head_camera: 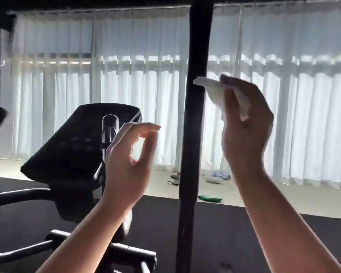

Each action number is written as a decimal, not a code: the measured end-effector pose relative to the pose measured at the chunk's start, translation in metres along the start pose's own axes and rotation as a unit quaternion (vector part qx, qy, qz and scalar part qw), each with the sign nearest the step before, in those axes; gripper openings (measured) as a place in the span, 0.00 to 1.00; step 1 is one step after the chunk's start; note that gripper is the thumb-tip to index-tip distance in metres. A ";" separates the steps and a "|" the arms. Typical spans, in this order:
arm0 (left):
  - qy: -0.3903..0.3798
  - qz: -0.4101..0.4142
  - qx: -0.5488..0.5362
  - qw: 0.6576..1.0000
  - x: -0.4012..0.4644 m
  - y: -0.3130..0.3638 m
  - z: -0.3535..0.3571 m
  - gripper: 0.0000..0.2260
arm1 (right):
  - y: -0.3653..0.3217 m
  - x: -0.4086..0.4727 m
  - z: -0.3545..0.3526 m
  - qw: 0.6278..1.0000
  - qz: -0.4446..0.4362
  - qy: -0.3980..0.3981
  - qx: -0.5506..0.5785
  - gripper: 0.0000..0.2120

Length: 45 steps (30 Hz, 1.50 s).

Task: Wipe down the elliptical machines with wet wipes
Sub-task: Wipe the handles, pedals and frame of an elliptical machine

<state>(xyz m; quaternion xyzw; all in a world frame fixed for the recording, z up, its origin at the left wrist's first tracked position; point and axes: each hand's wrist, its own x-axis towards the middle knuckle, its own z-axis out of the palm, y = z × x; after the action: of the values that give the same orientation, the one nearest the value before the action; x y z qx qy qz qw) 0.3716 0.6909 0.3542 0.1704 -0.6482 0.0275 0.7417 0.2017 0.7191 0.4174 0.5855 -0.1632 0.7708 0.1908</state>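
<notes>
The wet wipe (pixel 215 89), limp, light and probably slick, sits folded between the curled fingers and thumb of the right hand (pixel 246 123), its free edge just touching the upright black bar (pixel 195 115); the left hand (pixel 130 154), beside the bar, holds nothing, fingers loosely curved

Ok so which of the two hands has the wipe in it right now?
The right hand, raised beside the tall black upright bar, pinches the white wipe. The left hand, lower and nearer the console, holds nothing.
</notes>
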 end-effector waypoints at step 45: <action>-0.087 0.171 0.324 0.926 0.021 -0.088 -0.021 0.21 | 0.033 0.023 0.010 0.697 -0.333 -0.455 -0.442 0.19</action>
<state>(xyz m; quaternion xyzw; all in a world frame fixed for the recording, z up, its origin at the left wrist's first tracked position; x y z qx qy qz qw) 0.4177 0.6101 0.3536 0.2901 -0.6852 0.3476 0.5706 0.1884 0.6879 0.4410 0.7292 -0.3461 0.1353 0.5745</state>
